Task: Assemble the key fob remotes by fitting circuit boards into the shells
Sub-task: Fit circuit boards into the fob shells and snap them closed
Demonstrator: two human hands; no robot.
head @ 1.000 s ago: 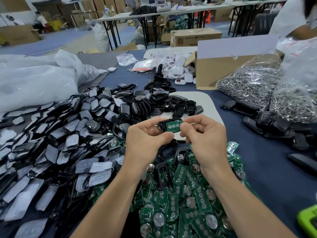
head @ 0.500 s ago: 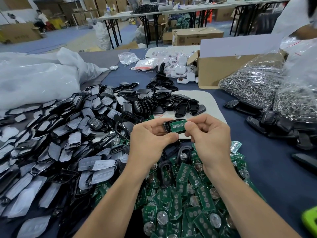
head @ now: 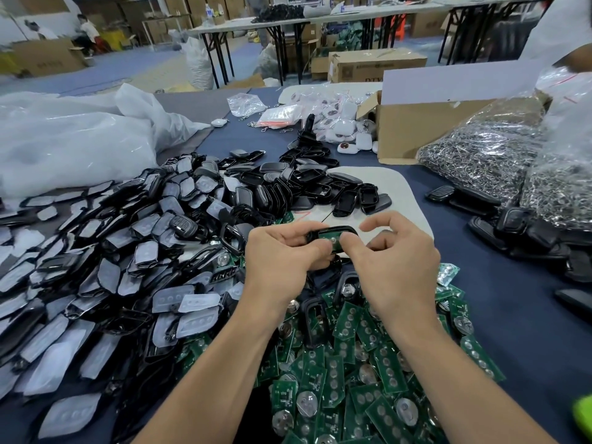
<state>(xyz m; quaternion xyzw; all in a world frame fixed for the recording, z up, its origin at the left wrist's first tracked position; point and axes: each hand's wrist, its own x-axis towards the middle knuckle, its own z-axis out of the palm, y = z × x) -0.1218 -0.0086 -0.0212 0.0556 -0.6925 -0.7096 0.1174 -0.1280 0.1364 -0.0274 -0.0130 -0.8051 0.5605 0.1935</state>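
Observation:
I hold a black key fob shell [head: 333, 231] above the table, and a green circuit board [head: 333, 236] lies in it. My left hand [head: 278, 261] grips the shell's left end with curled fingers. The thumb of my right hand [head: 394, 267] presses on the board's near edge while its other fingers arch above the shell's right end. Under my wrists lies a heap of green circuit boards [head: 352, 379] with round silver battery holders. Empty black shells [head: 307, 184] are piled farther back.
Grey rubber button pads and black frames [head: 96, 267] cover the table's left side. A large white plastic bag [head: 70, 139] lies at far left. A cardboard box [head: 426, 123] and bags of metal key rings [head: 487, 155] stand at right, with finished black fobs [head: 519, 229] beside them.
My right hand has shifted its hold: its thumb now presses the board down into the shell and its fingers have lifted off. The left hand keeps its grip.

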